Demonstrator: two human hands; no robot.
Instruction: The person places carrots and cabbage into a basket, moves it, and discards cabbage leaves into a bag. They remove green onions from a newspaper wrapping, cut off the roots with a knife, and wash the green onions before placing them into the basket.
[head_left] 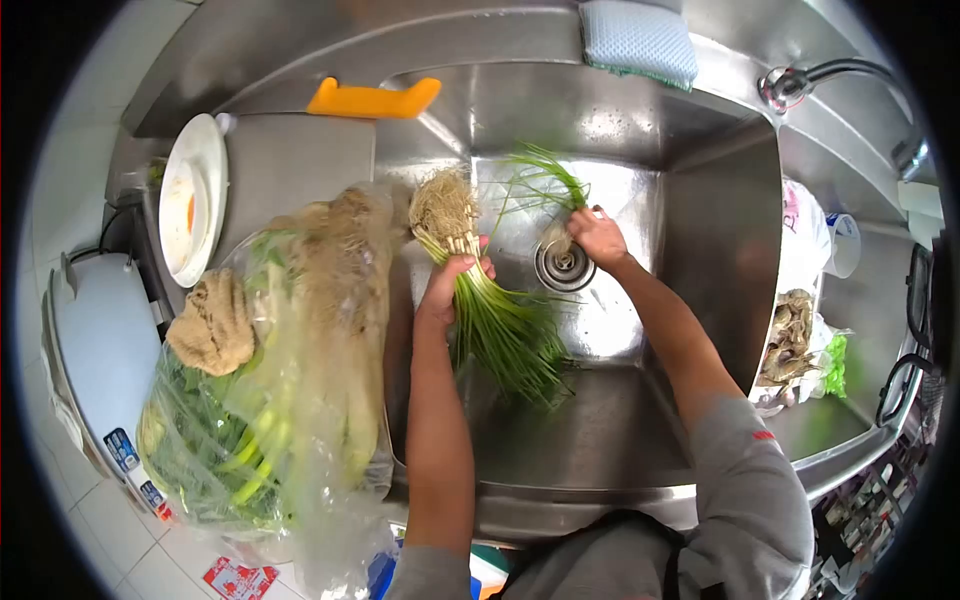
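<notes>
Where the left hand [452, 285] grips tight: a thick bunch of scallions [503, 320], roots towards the far edge of the sink [710, 220], nearer its left edge.
Right hand [598, 238]: closed on a smaller tuft [562, 185], just beside the drain [564, 270]!
Far edge: blue sponge [640, 42], towards the right corner.
Left edge: bagged vegetables [335, 370] alongside.

Viewing remotely, I am finding no readable text; blue labels [122, 449] on the pale unit [105, 340] and pink print [792, 197] on the white bag [790, 262] are appearing too small.
</notes>
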